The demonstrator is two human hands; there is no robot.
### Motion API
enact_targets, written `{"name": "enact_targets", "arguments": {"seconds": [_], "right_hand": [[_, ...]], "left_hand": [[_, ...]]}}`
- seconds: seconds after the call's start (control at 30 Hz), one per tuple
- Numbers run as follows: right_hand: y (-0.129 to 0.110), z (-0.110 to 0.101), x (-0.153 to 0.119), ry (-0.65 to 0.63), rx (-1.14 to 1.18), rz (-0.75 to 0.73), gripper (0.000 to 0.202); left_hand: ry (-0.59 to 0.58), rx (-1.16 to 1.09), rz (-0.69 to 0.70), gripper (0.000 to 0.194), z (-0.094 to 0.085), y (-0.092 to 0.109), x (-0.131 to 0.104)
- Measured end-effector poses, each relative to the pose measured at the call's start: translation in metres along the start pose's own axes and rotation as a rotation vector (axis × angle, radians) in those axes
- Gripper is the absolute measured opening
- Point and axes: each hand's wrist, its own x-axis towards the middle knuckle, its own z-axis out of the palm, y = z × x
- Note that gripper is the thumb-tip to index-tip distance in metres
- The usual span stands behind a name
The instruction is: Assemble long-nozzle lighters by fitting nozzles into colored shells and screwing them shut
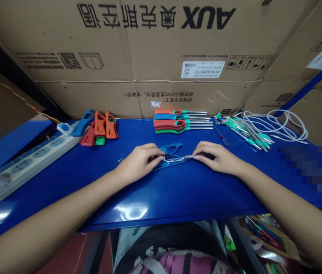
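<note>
My left hand (141, 161) is closed, its fingertips pinching a small dark part. Thin white wires (173, 160) run from that part to a grey metal tube (189, 156). Around the tube's other end, the thumb and fingers of my right hand (216, 156) are closed. Beneath and between the hands lies an opened blue lighter casing (170, 164), with its blue trigger-guard loop (175, 147) on the far side. My fingers hide part of the casing and the ends of the wired piece.
Long-nosed lighters (169, 123) are stacked at the back. Loose handle casings (111, 125) lie left, beside a power strip (39, 154). A screwdriver (223, 137), metal tubes (248, 131) and a white cable (289, 114) sit right. Tiny screws (121, 159) lie near my left hand. Cardboard (138, 68) stands behind.
</note>
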Motion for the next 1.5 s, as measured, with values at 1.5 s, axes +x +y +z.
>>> {"name": "enact_targets", "arguments": {"seconds": [1.5], "right_hand": [[-0.012,-0.005,0.005,-0.175,-0.427,-0.140,0.028]], "left_hand": [[-0.145,0.168,0.023,0.025,0.002,0.005,-0.002]]}}
